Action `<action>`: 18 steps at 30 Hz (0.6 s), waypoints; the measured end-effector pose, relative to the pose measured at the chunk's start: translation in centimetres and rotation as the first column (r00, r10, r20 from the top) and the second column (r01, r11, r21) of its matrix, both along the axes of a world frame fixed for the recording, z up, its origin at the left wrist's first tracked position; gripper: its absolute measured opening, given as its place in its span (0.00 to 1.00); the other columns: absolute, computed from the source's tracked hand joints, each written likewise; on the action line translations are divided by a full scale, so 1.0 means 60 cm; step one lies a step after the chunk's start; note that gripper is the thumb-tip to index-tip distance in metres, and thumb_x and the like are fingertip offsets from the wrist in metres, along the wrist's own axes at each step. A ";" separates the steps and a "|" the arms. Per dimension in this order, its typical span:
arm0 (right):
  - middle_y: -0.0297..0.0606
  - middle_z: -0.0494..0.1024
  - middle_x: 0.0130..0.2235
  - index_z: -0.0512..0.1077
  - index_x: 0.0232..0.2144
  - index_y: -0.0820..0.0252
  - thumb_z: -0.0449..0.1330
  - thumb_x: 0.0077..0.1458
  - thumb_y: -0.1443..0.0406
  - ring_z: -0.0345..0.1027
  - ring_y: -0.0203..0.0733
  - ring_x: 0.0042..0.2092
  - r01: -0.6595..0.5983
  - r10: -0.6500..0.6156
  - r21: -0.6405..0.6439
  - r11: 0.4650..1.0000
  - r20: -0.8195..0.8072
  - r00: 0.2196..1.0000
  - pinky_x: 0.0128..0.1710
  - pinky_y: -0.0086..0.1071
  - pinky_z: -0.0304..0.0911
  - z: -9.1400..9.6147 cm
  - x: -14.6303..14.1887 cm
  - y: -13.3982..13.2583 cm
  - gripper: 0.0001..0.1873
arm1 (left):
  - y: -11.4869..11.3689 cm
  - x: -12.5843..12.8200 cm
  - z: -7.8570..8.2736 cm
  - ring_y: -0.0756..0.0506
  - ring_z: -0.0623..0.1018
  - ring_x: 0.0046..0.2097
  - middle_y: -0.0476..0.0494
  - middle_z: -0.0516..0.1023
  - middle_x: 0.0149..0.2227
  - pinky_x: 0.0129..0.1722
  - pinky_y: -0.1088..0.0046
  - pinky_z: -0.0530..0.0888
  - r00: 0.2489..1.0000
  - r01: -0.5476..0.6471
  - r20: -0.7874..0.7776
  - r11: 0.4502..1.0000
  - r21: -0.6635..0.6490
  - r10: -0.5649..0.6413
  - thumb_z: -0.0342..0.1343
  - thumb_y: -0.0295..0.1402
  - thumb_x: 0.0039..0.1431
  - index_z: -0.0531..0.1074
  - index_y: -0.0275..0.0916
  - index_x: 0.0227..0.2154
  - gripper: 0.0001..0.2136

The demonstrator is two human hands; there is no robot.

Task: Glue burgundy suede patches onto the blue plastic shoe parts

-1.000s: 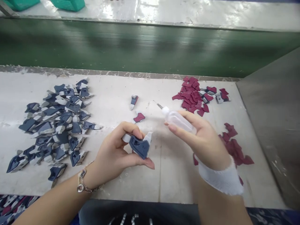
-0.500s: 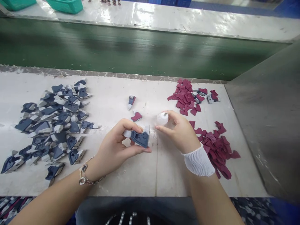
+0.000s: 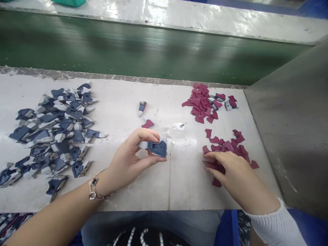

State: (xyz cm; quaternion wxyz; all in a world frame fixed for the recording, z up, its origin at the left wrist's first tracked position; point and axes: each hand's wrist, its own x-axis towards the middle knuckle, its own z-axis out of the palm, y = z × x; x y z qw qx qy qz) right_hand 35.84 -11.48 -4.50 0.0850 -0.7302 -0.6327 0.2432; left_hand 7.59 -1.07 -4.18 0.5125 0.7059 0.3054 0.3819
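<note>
My left hand (image 3: 130, 160) grips a navy and light grey plastic part (image 3: 157, 149) between thumb and fingers, its recessed face marked "2" turned up. My right hand (image 3: 228, 171) rests over the lower pile of maroon plastic pieces (image 3: 228, 146), thumb and fingers apart, touching pieces there. A small white bottle with a thin dark tip (image 3: 176, 130) lies on the table between the hands. Just beyond my left hand is a grey part with a maroon face (image 3: 148, 123), and farther back stands another navy, grey and maroon part (image 3: 142, 108).
A large heap of navy and grey parts (image 3: 61, 130) covers the table's left side. At the back right lies another maroon pile (image 3: 201, 102), with several parts bearing maroon pieces (image 3: 231, 104) beside it. A metal panel (image 3: 294, 119) bounds the right; a green conveyor side (image 3: 153, 54) runs behind.
My right hand has let go of the white bottle, now lying on the table, and has moved right and nearer to the lower maroon pile. My left hand still holds the navy part.
</note>
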 end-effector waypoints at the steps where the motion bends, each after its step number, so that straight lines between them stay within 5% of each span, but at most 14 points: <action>1: 0.43 0.83 0.38 0.77 0.36 0.55 0.59 0.54 0.62 0.74 0.60 0.41 -0.001 0.001 -0.006 1.000 -0.005 1.000 0.42 0.57 0.66 -0.003 -0.002 0.003 0.09 | 0.001 0.001 -0.001 0.47 0.77 0.43 0.44 0.74 0.43 0.33 0.75 0.79 1.000 0.002 -0.004 1.000 0.003 -0.002 0.65 0.23 0.55 0.67 0.44 0.41 0.16; 7: 0.38 0.83 0.36 0.77 0.33 0.51 0.57 0.60 0.60 0.77 0.52 0.37 0.010 -0.016 -0.045 0.999 -0.126 0.992 0.37 0.45 0.71 0.017 -0.016 0.016 0.08 | 0.001 0.001 -0.003 0.46 0.77 0.44 0.44 0.75 0.42 0.33 0.74 0.79 0.999 0.034 -0.009 0.999 -0.015 -0.034 0.65 0.24 0.55 0.68 0.44 0.41 0.15; 11: 0.35 0.82 0.34 0.67 0.32 0.52 0.52 0.66 0.57 0.76 0.44 0.31 0.068 -0.081 -0.059 0.996 -0.261 0.962 0.30 0.37 0.69 0.032 -0.038 0.017 0.11 | 0.001 0.004 -0.003 0.46 0.77 0.45 0.44 0.74 0.42 0.34 0.74 0.79 0.999 0.040 -0.020 0.999 -0.005 -0.040 0.67 0.25 0.53 0.70 0.42 0.39 0.13; 18: 0.33 0.80 0.34 0.72 0.42 0.49 0.54 0.66 0.60 0.76 0.44 0.38 0.034 -0.043 -0.033 0.999 -0.348 0.936 0.39 0.38 0.68 0.034 -0.084 0.025 0.07 | 0.000 0.006 0.003 0.47 0.79 0.44 0.41 0.74 0.46 0.37 0.72 0.81 0.999 0.041 -0.007 0.989 -0.139 -0.042 0.67 0.23 0.52 0.69 0.40 0.35 0.13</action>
